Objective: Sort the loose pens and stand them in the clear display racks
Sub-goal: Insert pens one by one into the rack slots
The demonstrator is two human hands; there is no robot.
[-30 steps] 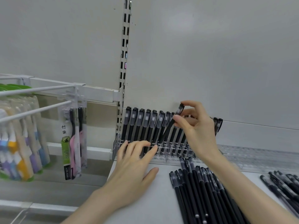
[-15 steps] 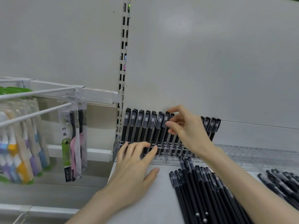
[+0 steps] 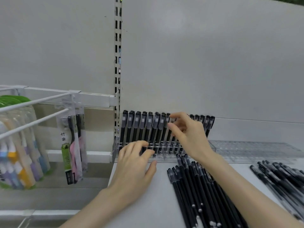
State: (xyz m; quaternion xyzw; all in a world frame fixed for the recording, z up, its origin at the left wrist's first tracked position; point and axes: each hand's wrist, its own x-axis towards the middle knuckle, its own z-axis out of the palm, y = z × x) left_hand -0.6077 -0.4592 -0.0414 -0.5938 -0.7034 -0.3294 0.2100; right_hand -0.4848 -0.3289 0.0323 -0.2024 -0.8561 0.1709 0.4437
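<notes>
A clear display rack stands at the back of the white shelf, filled with a row of upright black pens. My left hand rests on the shelf with its fingertips against the rack's front edge. My right hand is at the middle of the row, thumb and forefinger pinching the cap of a black pen that stands in the rack. The hand hides the pens behind it. Several loose black pens lie on the shelf under my right forearm.
A second clear rack with no pens in it lies to the right of the first. Another pile of loose pens sits at the right edge. Packaged toothbrushes hang from white hooks on the left.
My right hand has brought the tilted pen down and upright into the rack's row. My left hand has stayed on the rack's front edge.
</notes>
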